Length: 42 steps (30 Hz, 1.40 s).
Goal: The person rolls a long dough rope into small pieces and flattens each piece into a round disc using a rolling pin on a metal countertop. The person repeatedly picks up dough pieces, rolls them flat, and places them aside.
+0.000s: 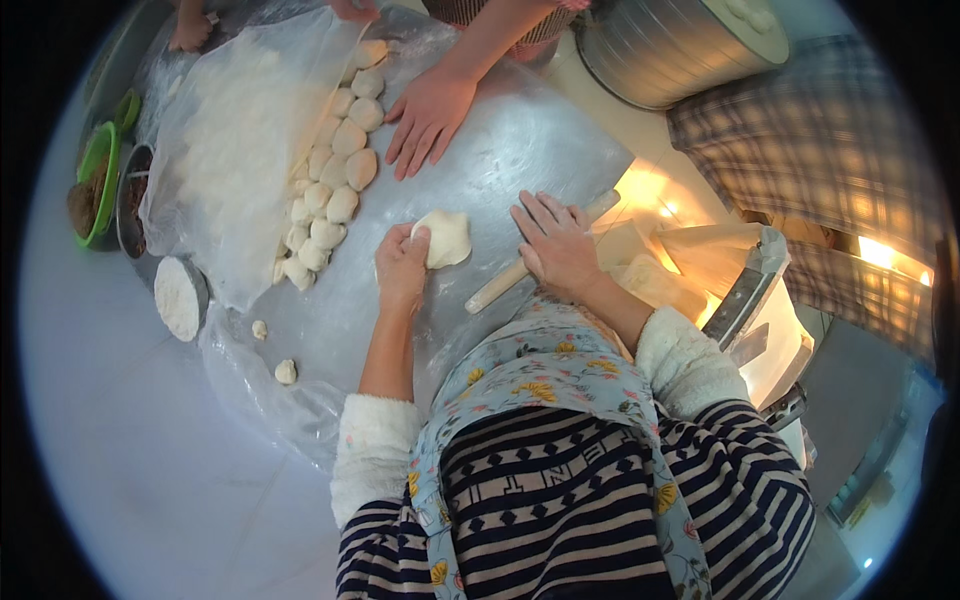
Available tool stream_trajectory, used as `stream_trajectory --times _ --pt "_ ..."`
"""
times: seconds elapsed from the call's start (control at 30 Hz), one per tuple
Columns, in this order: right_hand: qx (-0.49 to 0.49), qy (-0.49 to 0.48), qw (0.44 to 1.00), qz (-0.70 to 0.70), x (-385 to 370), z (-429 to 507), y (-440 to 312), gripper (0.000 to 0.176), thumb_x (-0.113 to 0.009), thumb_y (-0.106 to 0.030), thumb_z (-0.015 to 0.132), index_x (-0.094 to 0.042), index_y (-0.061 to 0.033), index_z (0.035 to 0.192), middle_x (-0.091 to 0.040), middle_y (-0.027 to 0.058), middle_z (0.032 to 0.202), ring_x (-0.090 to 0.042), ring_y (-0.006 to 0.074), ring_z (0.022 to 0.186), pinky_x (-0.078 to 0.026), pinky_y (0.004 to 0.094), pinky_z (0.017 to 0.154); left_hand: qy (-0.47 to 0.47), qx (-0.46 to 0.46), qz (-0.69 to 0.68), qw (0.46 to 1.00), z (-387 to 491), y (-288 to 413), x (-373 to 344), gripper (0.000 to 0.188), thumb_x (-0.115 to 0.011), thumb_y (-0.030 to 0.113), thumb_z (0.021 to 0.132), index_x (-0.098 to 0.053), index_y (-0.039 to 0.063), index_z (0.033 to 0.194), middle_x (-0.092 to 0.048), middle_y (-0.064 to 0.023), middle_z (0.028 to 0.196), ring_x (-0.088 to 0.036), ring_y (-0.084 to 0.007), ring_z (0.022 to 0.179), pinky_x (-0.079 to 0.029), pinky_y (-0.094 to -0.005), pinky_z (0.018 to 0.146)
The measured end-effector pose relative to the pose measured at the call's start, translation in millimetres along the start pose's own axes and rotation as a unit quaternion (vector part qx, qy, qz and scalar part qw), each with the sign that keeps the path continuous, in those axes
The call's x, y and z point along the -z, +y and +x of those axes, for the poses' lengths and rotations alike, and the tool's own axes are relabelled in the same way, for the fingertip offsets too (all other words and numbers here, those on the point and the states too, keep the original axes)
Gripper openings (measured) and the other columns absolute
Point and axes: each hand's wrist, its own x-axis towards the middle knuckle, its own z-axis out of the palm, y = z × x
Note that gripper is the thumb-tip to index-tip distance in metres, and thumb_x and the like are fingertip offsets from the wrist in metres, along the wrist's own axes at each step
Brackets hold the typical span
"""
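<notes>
My left hand [401, 266] pinches the edge of a flattened round of dough [448, 238] between thumb and fingers, over the metal work table [480, 187]. Across a slim wooden rolling pin [496, 287] lies my right hand [559, 244], palm down, its fingers stretched past the pin. The pin slants from near my apron up to the table's right edge; its middle is hidden under my palm. To the left of the dough round, several small dough pieces [342, 204] sit in a band, partly beneath a clear plastic sheet [225, 150] that blurs more pale pieces.
Another person's hand [431, 120] rests flat on the table opposite; a further hand [192, 31] shows at top left. A flour bowl [180, 298], metal pan [133, 202] and green basket [105, 180] line the left side. Two dough scraps [286, 371] lie nearby. A metal drum [675, 52] stands upper right.
</notes>
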Motion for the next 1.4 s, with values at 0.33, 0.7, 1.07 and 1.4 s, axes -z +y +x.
stream_trajectory --times 0.33,0.7,1.07,1.4 --pt "0.030 -0.002 0.999 -0.018 1.5 21.3 16.8 0.056 -0.062 -0.032 0.092 -0.056 -0.0112 0.144 -0.049 0.0115 0.155 -0.051 0.0319 0.134 -0.039 0.0505 0.106 0.386 -0.127 0.153 0.901 -65.0 -53.7 129.9 0.035 -0.065 0.009 0.097 -0.062 -0.003 0.130 -0.068 -0.0150 0.122 -0.066 -0.0222 0.107 -0.054 -0.0356 0.089" --pt "0.074 -0.077 0.994 -0.005 -5.8 12.3 -43.1 0.060 -0.059 -0.037 0.096 -0.049 -0.0181 0.152 -0.044 0.0109 0.159 -0.042 0.0327 0.143 -0.035 0.0607 0.109 0.033 -0.160 0.260 0.952 -26.0 -28.4 8.9 0.026 -0.078 0.022 0.083 -0.076 0.007 0.105 -0.067 -0.0134 0.095 -0.067 -0.0312 0.086 -0.054 -0.0423 0.081" --pt "0.106 -0.077 0.991 0.002 -5.9 13.5 -47.6 0.057 -0.059 -0.042 0.099 -0.054 -0.0119 0.146 -0.043 0.0129 0.161 -0.034 0.0311 0.151 -0.029 0.0617 0.117 0.043 -0.017 0.253 0.966 -17.9 -5.8 26.6 0.028 -0.080 0.028 0.081 -0.075 0.003 0.090 -0.076 -0.0152 0.096 -0.073 -0.0294 0.088 -0.056 -0.0394 0.082" --pt "0.109 -0.062 0.992 0.010 -15.9 39.2 -60.4 0.057 -0.059 -0.042 0.098 -0.055 -0.0091 0.145 -0.046 0.0131 0.158 -0.038 0.0301 0.149 -0.033 0.0591 0.116 0.005 -0.046 0.343 0.938 -25.2 8.4 27.6 0.037 -0.075 0.038 0.085 -0.079 0.006 0.103 -0.077 -0.0175 0.097 -0.074 -0.0347 0.092 -0.057 -0.0425 0.084"
